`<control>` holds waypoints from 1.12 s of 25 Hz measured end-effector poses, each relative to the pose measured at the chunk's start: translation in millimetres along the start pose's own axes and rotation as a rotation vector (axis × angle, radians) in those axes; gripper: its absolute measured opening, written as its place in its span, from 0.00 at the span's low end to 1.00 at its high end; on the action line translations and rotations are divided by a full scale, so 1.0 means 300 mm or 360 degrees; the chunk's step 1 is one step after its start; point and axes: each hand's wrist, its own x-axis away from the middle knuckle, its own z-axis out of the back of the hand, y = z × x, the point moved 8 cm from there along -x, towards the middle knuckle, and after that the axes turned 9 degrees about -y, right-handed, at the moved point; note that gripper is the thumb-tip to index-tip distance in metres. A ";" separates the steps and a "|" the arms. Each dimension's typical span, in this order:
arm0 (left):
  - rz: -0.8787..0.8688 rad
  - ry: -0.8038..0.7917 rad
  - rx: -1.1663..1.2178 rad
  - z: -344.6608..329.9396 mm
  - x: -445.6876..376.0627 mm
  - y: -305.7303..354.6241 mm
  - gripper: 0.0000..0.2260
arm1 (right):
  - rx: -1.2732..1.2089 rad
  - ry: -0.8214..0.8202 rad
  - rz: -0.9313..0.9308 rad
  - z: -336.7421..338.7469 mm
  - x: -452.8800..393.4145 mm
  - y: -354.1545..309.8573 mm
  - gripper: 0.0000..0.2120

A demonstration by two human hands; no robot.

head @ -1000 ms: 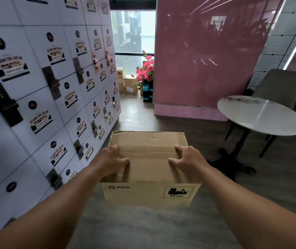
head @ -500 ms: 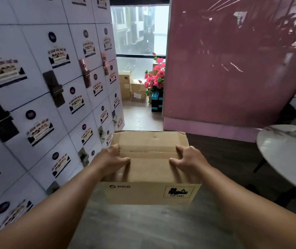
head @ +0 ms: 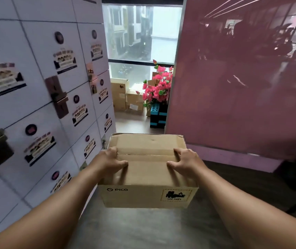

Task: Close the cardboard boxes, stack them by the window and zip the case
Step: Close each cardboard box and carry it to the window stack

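A closed brown cardboard box printed with PICO [head: 148, 174] is being carried off the grey floor [head: 143, 229], held out in front of the person at the middle of the view, its top flaps folded shut with the seam running across between the two hands. The left hand [head: 110, 161] is being kept on the left side of the lid, fingers curled over the top edge and gripping the box; the right hand [head: 185, 161] is being held the same way on the right side, thumb laid across the flap and fingers hooked over the seam. A wall of white lockers with printed labels [head: 41, 97] is being passed just to the left, and a glossy pink panel [head: 237, 74] is standing to the right. Ahead, well apart from the carried box, a stack of brown cardboard boxes [head: 125, 97] is being shown on the floor under the tall window [head: 141, 33], with pink artificial flowers [head: 157, 90] beside it, rising over a black and blue crate [head: 157, 115]
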 end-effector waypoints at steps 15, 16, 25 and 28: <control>0.0174 -0.0036 0.0004 0.335 -1.575 -0.069 0.20 | -0.0004 -0.0092 0.0037 0.447 -1.619 -0.066 0.34; 0.0190 -0.0038 0.0018 0.368 -1.675 -0.084 0.20 | 0.0005 -0.0094 0.0050 0.478 -1.728 -0.088 0.33; 0.0148 -0.0025 0.0024 0.645 -2.595 -0.235 0.24 | -0.0035 -0.0055 0.0006 0.652 -2.649 -0.262 0.40; 0.0092 -0.0047 0.0007 0.742 -2.882 -0.245 0.25 | -0.0047 -0.0024 -0.0058 0.750 -2.907 -0.308 0.40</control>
